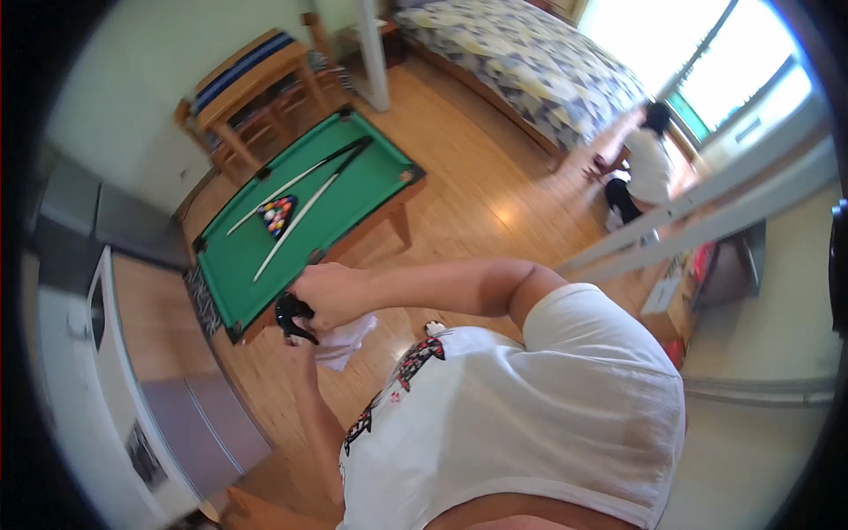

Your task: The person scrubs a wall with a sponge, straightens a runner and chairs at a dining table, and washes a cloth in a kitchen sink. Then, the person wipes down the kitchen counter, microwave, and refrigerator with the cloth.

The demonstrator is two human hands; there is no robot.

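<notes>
Knuckles of the right hand (329,291) are facing up beside a black trigger-shaped piece (291,316), perhaps a spray head. The hand is looking narrow and bent, but its fingertips are hiding, so I cannot tell which thing it is gripping. The left hand (296,341) is lying just below that piece, mostly covered; its grip cannot be told either. A pale pink cloth (346,343) is hanging beneath the right hand, beyond the pool table (378,181).

Both hands are gathering near that table's long edge, between a side pocket and the nearest corner; whether anything is touching the rail is unclear. On the green felt, pool balls (278,215) are sitting together inside a triangle rack, so the racking is looking done. One cue (296,184) is lying on each side of it, the second cue (302,219) nearer the hands. The black piece and cloth are not yet lying set down; what else is remaining isn't showing.

Farther out, another person (649,168) is crouching near the bed (521,71).
</notes>
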